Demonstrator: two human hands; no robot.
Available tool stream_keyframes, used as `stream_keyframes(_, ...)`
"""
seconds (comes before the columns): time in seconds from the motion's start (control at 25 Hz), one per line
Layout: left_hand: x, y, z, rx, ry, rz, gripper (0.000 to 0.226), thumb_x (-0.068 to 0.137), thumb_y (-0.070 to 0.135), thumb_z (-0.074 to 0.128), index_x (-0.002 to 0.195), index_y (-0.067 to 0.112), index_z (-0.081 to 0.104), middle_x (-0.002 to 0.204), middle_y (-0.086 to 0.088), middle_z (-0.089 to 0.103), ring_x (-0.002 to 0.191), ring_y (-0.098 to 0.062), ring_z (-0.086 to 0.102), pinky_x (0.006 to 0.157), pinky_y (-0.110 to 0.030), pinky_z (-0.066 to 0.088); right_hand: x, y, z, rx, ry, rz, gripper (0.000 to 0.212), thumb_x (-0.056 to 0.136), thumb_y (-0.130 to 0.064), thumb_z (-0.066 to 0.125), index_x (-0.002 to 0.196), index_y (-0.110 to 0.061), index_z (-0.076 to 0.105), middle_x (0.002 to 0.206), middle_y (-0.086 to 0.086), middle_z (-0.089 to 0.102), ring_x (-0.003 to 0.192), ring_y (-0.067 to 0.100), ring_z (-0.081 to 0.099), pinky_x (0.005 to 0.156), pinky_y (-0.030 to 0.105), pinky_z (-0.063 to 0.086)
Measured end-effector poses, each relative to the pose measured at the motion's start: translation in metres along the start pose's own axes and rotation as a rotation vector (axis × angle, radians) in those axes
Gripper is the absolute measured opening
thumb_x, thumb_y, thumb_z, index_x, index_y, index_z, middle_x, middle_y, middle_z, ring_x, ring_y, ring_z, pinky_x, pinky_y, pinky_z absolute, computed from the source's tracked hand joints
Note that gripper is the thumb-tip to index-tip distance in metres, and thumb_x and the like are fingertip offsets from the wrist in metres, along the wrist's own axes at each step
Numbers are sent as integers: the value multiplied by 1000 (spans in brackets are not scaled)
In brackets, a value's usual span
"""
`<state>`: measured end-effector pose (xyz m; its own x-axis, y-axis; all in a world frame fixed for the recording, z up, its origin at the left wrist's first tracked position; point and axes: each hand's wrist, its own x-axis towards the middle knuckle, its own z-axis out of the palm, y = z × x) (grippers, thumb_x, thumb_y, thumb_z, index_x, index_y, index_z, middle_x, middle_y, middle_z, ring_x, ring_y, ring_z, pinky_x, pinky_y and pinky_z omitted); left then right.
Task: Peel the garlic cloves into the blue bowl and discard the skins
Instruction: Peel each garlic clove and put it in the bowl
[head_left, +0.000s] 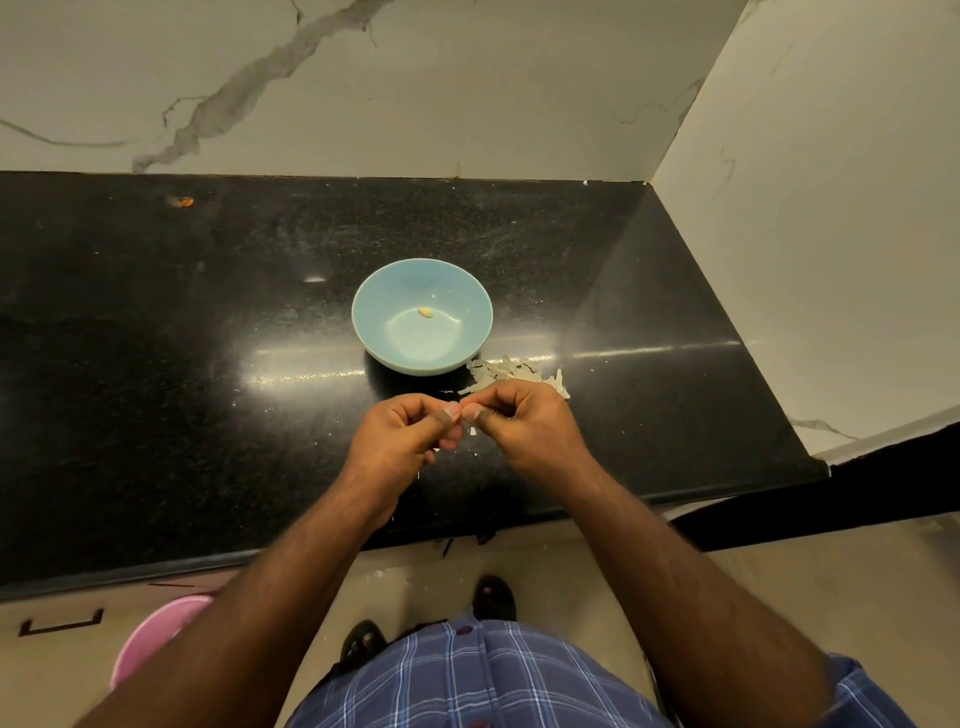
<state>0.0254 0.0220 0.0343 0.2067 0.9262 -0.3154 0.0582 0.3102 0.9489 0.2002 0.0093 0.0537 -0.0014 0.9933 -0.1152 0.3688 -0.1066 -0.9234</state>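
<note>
— Nearest?
— Checked shirt (467, 680). Just before the blue bowl (422, 316), left hand (402, 431) and right hand (524, 423), each grip curled, thumbs meeting, pinch something too small to identify.
— Garlic?
— One peeled clove (425, 312) inside the bowl; skins (511, 375) on the desk (156, 338) beside it.

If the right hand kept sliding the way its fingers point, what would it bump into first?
The right hand points left toward the left hand; their thumbs already nearly meet, so it would bump that hand first. Whatever they pinch between them is mostly hidden.

Glossy speckled stone counter (156, 322); papery skins (511, 371)
</note>
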Motion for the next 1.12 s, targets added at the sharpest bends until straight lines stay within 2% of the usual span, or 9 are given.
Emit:
stream_keyframes(0.16, 6, -4, 10, -2, 2, -16, 22, 100, 24, 62, 89, 9, 73, 72, -2, 68, 63, -8, 58, 59, -26, 42, 2, 6, -12, 100, -73, -6, 18, 90, -6, 74, 107, -11, 78, 100, 0, 78, 97, 12, 74, 91, 33, 60)
stream_keyframes(0.28, 8, -4, 23, -1, 17, -33, 26, 99, 27, 63, 90, 5, 73, 70, -5, 66, 62, -9, 56, 58, -25, 42, 5, 9, -24, 112, -172, 5, 24, 91, -5, 72, 113, -14, 76, 104, -1, 78, 101, 9, 73, 93, 28, 58)
stream_keyframes(0.44, 10, -1, 41, 20, 48, -27, 27, 99, 29, 63, 93, 5, 74, 72, -3, 69, 64, -7, 60, 61, -27, 44, 12, 19, -37, 105, -119, 62, 11, 90, -10, 76, 100, -13, 79, 91, -1, 79, 87, 10, 75, 76, 24, 58)
stream_keyframes(0.64, 6, -2, 50, -41, 61, -16, 20, 98, 22, 64, 100, 6, 76, 80, -6, 73, 70, -8, 63, 63, -26, 46, 15, 33, -44, 111, -131, 52, 3, 89, -9, 76, 91, -10, 74, 86, 7, 77, 85, 24, 75, 79, 40, 62)
stream_keyframes(0.8, 8, -1, 50, -133, 118, -49, 17, 97, 16, 65, 100, 2, 75, 81, -7, 74, 67, -7, 63, 62, -23, 45, 16, 33, -43, 324, -119, 130, 11, 98, -2, 61, 98, -9, 70, 83, 10, 75, 77, 23, 73, 70, 34, 61)
stream_keyframes(0.88, 13, 0, 44, -118, 103, -53, 15, 96, 15, 67, 98, 2, 75, 80, -8, 74, 65, -6, 63, 62, -24, 45, 20, 31, -40, 278, -129, 139, 17, 102, -9, 58, 101, -16, 73, 86, 4, 76, 81, 16, 73, 70, 30, 57)
stream_keyframes(0.96, 17, 2, 37, -115, 75, -63, 15, 94, 15, 70, 99, 2, 75, 79, -7, 73, 62, -5, 61, 61, -25, 45, 23, 25, -36, 164, -165, 116, 14, 99, -14, 65, 101, -21, 77, 88, 0, 78, 82, 12, 72, 73, 28, 57)
stream_keyframes(1.12, 24, 8, 26, -131, 21, -48, 9, 90, 12, 74, 97, 7, 74, 81, -8, 74, 69, -11, 65, 62, -27, 45, 29, 14, -36, 135, -121, 133, 15, 85, -9, 80, 99, -11, 79, 88, 5, 79, 84, 17, 75, 82, 35, 61)
